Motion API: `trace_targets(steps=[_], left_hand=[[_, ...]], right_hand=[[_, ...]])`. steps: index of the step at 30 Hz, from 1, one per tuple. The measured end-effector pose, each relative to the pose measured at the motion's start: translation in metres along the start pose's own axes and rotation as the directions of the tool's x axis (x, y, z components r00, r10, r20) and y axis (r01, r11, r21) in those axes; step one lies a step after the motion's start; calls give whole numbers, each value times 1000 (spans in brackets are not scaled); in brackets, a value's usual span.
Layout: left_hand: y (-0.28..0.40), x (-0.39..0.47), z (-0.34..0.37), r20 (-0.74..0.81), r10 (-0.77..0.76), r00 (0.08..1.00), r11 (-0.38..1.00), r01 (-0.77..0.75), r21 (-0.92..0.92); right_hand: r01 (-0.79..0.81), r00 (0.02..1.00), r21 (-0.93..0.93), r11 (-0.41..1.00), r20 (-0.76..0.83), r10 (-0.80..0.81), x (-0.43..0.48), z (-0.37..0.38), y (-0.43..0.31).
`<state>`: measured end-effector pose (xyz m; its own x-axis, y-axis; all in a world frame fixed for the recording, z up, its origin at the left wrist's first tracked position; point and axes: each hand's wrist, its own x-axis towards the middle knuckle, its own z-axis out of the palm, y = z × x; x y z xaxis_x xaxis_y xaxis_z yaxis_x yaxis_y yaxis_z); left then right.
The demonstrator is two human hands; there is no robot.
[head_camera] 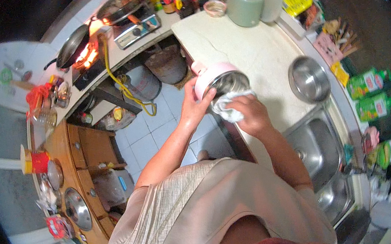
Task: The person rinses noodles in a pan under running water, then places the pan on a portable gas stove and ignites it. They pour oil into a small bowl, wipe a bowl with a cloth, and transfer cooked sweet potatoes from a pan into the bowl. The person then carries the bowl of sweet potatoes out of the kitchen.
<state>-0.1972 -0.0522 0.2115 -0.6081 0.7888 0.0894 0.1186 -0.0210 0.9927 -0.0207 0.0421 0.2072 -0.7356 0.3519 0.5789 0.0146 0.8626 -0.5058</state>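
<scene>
My left hand (195,102) grips a pink pot (208,76) with a shiny metal inside, its thumb over the rim. The pot is tilted, its mouth facing towards me, and a pink handle stub points away at the upper left. Bunched in my right hand (252,114) is a white cloth (227,106), pressed against the pot's near rim. Both hands are above the front edge of the pale countertop (259,51). On that countertop, to the right, stands a round stainless steel bowl (309,79).
A lit gas burner (86,56) flames beside a tilted wok (75,45). Another pan (122,4) holding food sits on a portable stove (137,31). A yellow hose (107,56) hangs towards the floor. The double sink (316,148) is at my right; a wooden cabinet (79,170) stands left.
</scene>
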Motion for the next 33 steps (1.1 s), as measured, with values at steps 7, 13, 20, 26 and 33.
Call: trace_targets(steps=[7, 13, 20, 26, 33], left_hand=[[-8, -26, -85, -64, -574, 816, 660, 415, -626], [-25, -23, -157, -18, -570, 822, 442, 289, -849], [-41, 24, -251, -10, -495, 869, 383, 208, -900], [-40, 65, -322, -33, -480, 877, 447, 212, -869], [-46, 125, -350, -67, -436, 897, 435, 145, -889]], right_hand=[[-477, 878, -227, 849, -74, 473, -33, -13, 107], [-535, 751, -512, 672, 75, 656, -24, 12, 131], [-421, 828, -602, 678, 49, 559, 83, 52, 105], [-508, 850, -205, 837, 39, 526, 192, 143, 103], [-455, 870, -59, 889, 184, 457, 303, 220, 131]])
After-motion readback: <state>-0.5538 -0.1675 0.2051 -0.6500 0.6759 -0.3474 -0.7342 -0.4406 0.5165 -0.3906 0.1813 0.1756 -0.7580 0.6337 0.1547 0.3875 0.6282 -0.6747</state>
